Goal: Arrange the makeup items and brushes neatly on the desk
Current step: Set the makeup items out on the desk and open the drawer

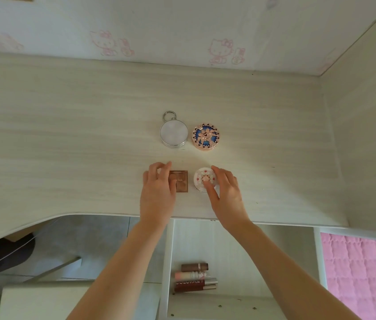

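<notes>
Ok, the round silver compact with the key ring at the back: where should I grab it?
Come from above and pinch across the rim of the round silver compact. It lies flat, its sides are exposed, and the ring looks too loose to steer it.

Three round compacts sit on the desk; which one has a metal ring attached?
The plain silver compact at back left, its ring at the far edge. The blue-and-gold patterned compact beside it and the white floral compact under the right hand show none.

Single head view; looks steeply down from above desk [66, 135]; close range; faces wall [182, 24].
</notes>
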Demonstrator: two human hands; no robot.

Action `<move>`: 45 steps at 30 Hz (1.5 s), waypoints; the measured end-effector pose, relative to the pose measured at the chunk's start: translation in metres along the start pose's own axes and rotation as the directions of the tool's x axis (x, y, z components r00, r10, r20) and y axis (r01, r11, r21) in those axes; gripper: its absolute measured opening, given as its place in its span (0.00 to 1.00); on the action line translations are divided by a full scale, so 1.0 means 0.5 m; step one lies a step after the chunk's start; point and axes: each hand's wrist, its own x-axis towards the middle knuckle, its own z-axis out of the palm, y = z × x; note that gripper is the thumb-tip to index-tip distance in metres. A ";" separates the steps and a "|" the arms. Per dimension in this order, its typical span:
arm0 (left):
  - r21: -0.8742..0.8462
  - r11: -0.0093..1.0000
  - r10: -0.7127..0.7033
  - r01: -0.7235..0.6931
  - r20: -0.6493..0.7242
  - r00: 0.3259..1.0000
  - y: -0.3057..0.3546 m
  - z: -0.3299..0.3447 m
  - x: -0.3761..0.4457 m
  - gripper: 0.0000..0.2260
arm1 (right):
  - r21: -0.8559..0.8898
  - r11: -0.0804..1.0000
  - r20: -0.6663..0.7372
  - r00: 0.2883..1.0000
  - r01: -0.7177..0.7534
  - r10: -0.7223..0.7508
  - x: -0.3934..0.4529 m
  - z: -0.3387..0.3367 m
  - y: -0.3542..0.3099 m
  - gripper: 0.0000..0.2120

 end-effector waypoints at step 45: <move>0.295 0.869 0.402 -0.396 0.044 0.915 -0.014 0.023 -0.156 0.18 | -0.287 0.901 0.129 0.945 0.326 -0.301 -0.133 -0.057 -0.012 0.25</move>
